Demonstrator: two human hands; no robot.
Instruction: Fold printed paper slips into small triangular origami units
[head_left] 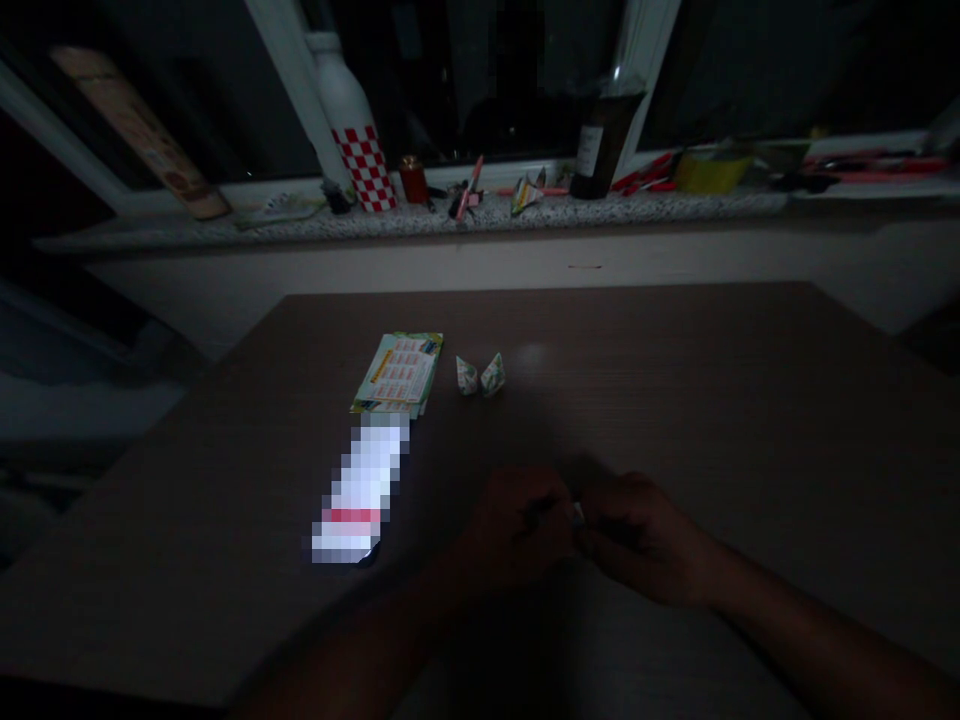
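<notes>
Over the near part of the dark wooden table, my left hand [521, 525] and my right hand [645, 540] meet fingertip to fingertip. Both are closed on a small piece of paper [577, 514]; only a pale bit of it shows between the fingers. Beyond my left hand stand two small folded paper pieces [466, 377], side by side, with a coloured print. To their left lies a stack of printed paper cards [401, 372]. A lit phone [361, 490], its screen blurred out, lies just in front of the stack.
Behind the table [712, 380] runs a granite windowsill [300, 228]. On it stand a red-and-white checkered bottle [360, 140], a dark bottle [600, 150], a small amber jar [412, 180], a tall tube [142, 130], a yellow container [712, 172] and several small items.
</notes>
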